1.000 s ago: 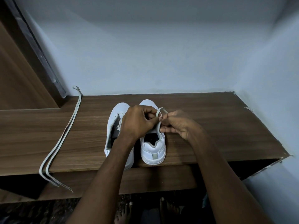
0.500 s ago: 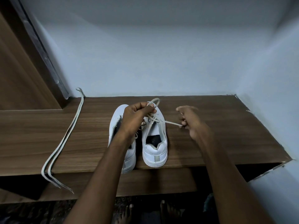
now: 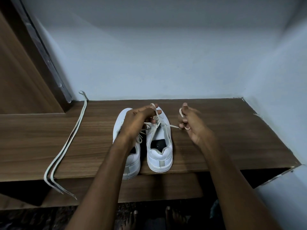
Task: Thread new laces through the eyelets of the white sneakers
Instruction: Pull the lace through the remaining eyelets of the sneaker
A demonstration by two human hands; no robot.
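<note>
Two white sneakers stand side by side near the front edge of the wooden tabletop [image 3: 232, 146], heels toward the person. The right sneaker [image 3: 160, 146] carries the lace [image 3: 157, 113] being threaded; the left sneaker [image 3: 126, 130] is partly hidden under the left forearm.

The left hand [image 3: 137, 120] hovers over the tongue area of the pair, its fingers curled round a loop of the lace that rises above the knuckles. The right hand [image 3: 191, 123] sits to the right of the right sneaker, above the tabletop, pinching the other end of the lace, which runs taut from the eyelets to its fingertips; a bit of lace also seems to curl round its upper fingers, though motion blur makes that hard to confirm.

A second lace [image 3: 66, 143] lies loose at the left, running from the back wall forward and hanging over the tabletop's front edge, well apart from the sneakers.

Compared with half a second ago, little has shifted: the left hand holds the same raised loop, and the right hand remains out to the side with the lace end drawn tight, its fingers a little more spread upward. A full second ago both hands were close together over the right sneaker's tongue, pinching the lace between them; since then the right hand has pulled away to the right, drawing the lace through. The sneakers and the spare lace have not moved.
</note>
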